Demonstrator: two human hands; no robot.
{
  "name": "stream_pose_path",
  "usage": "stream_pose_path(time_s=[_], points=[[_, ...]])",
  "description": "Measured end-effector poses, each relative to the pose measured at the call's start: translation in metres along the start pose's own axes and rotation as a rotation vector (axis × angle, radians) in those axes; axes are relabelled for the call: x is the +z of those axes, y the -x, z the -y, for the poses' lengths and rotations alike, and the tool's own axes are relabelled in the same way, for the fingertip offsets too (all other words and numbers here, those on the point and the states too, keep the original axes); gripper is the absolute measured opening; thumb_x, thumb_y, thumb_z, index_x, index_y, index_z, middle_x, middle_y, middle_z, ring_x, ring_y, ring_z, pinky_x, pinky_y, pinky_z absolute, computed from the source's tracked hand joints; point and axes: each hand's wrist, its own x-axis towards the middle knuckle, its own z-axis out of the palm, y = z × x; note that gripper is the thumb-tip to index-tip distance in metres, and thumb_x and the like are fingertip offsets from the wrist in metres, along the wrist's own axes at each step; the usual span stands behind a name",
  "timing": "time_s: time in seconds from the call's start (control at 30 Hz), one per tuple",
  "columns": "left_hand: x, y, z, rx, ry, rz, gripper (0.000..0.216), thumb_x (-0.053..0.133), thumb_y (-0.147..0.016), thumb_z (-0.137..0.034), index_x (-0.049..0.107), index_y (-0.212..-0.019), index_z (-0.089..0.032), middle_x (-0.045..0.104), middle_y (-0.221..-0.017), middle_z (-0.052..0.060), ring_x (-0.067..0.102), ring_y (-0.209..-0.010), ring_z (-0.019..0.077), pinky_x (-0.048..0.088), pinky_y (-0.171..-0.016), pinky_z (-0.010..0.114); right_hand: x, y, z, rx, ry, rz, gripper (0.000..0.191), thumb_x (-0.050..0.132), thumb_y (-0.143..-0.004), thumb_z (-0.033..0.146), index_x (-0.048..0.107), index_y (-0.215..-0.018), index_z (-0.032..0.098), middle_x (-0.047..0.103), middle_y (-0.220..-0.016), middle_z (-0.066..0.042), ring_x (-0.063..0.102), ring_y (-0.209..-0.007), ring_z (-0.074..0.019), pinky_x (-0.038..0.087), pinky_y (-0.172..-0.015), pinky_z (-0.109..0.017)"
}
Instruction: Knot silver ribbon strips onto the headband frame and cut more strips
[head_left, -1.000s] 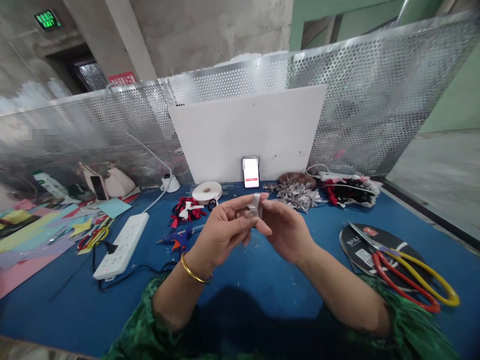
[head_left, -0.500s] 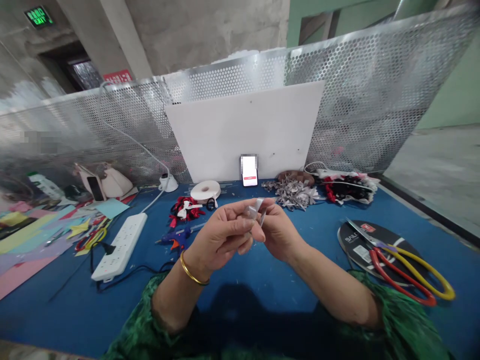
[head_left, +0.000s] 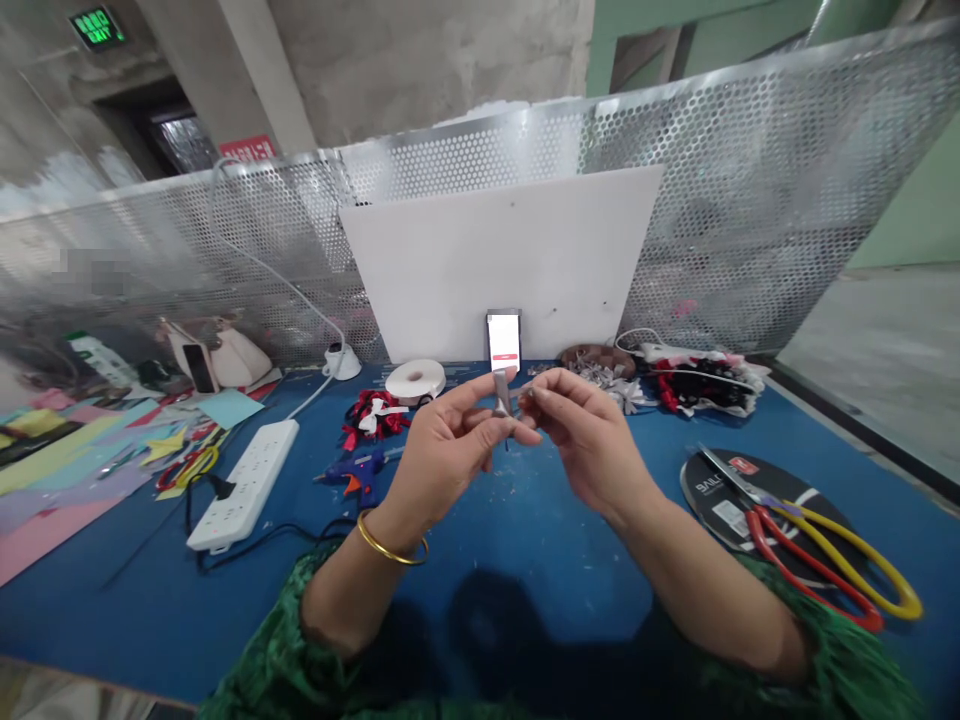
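1. Over the middle of the blue table (head_left: pixel 525 580), just in front of me, the worker has both hands raised and close together, with a short gray ribbon (head_left: pixel 502 393) between them.
2. The left hand (head_left: pixel 450 440) grasps that ribbon, pinching it between thumb and fingers so a folded piece stands up from the grip. A gold bangle (head_left: pixel 391 545) circles this wrist.
3. The right hand (head_left: pixel 596 440) has thumb and forefinger pressed together on a bit of the same ribbon at its side; exactly how the ribbon bends there is too small for me to make out.
4. Beyond the hands, a lit phone (head_left: pixel 505 343) leans upright against a white board (head_left: pixel 502 260).
5. Behind the right hand lies a heap of gray ribbon pieces (head_left: pixel 615 385), partly hidden by it, with a bundle of red, black and white bits (head_left: pixel 705 380) farther right.
6. Near the left forearm rests a blue glue gun (head_left: pixel 361 474); past it sit red, black and white bows (head_left: pixel 373 415) and a white roll (head_left: pixel 415 380), then a white power strip (head_left: pixel 244 485) out to the left.
7. On the right, large scissors (head_left: pixel 769 505) with one red and one yellow handle lie across a dark round disc (head_left: pixel 709 490).
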Motion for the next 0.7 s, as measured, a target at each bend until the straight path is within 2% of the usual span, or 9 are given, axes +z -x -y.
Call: stream_pose_path(time_s=[0.2, 0.37, 0.47, 0.57, 0.7], points=[[0.002, 0.0, 0.005, 0.101, -0.168, -0.07, 0.048, 0.066, -0.084, -0.028, 0.06, -0.13, -0.021, 0.072, -0.075, 0.005, 0.051, -0.052, 0.0087, 0.04, -0.048, 0.021, -0.004, 0.006, 0.02, -0.124, 0.196, 0.051, 0.01, 0.059, -0.088, 0.025, 0.06, -0.081, 0.018, 0.058, -0.073, 0.0, 0.053, -0.062, -0.0103, 0.045, -0.062, -0.026], [0.003, -0.003, 0.006, 0.18, -0.212, -0.123, 0.041, 0.067, -0.082, -0.023, 0.065, -0.123, -0.019, 0.069, -0.069, 0.002, 0.057, -0.057, 0.0113, 0.045, -0.052, 0.023, 0.004, 0.02, 0.027, -0.279, 0.463, 0.12, 0.011, 0.051, -0.093, 0.02, 0.057, -0.083, 0.019, 0.056, -0.069, 0.0, 0.053, -0.062, -0.0121, 0.044, -0.06, -0.027], [0.004, -0.003, 0.01, 0.23, -0.252, -0.143, 0.035, 0.064, -0.082, -0.019, 0.069, -0.117, -0.018, 0.071, -0.074, 0.003, 0.062, -0.066, 0.0136, 0.052, -0.062, 0.026, 0.011, 0.028, 0.025, -0.465, 0.645, 0.205, 0.013, 0.048, -0.093, 0.016, 0.052, -0.081, 0.02, 0.055, -0.075, -0.001, 0.052, -0.065, -0.0126, 0.043, -0.06, -0.028], [0.004, -0.001, 0.015, 0.293, -0.337, -0.163, 0.035, 0.059, -0.085, -0.018, 0.068, -0.119, -0.019, 0.074, -0.091, 0.004, 0.066, -0.079, 0.0158, 0.055, -0.074, 0.029, 0.014, 0.029, 0.02, -0.687, 0.801, 0.277, 0.015, 0.045, -0.091, 0.01, 0.049, -0.081, 0.021, 0.055, -0.076, -0.002, 0.054, -0.072, -0.0146, 0.044, -0.063, -0.028], [0.006, 0.003, 0.02, 0.35, -0.428, -0.132, 0.041, 0.057, -0.086, -0.017, 0.064, -0.125, -0.021, 0.071, -0.115, 0.006, 0.067, -0.095, 0.0187, 0.054, -0.086, 0.032, 0.01, 0.022, 0.015, -0.973, 1.104, 0.236, 0.016, 0.045, -0.089, 0.006, 0.052, -0.091, 0.02, 0.065, -0.086, -0.006, 0.06, -0.079, -0.0162, 0.045, -0.071, -0.031]])
